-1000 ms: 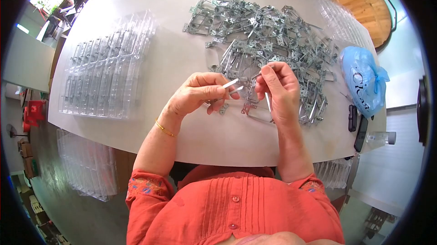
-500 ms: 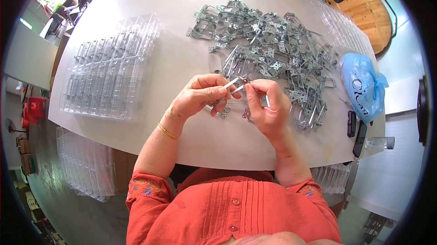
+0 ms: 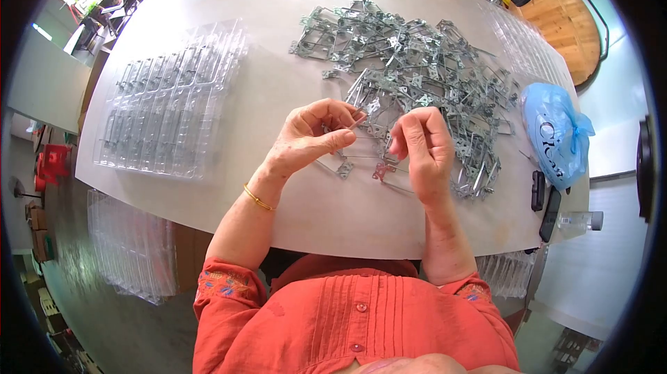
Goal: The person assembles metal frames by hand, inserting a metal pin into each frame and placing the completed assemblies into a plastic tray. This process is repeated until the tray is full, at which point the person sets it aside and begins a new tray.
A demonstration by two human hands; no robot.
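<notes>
Head view: we work with both hands at the near edge of the metal bracket pile (image 3: pixel 424 75).
Our left hand (image 3: pixel 313 134) pinches a thin metal strip (image 3: pixel 358 122) at its fingertips; our right hand (image 3: pixel 425 148), apart from it, has thumb and fingers pressed together, though we cannot tell what they hold. The pile lies on the table (image 3: pixel 278 96), right of the clear plastic trays (image 3: pixel 167 103).
</notes>
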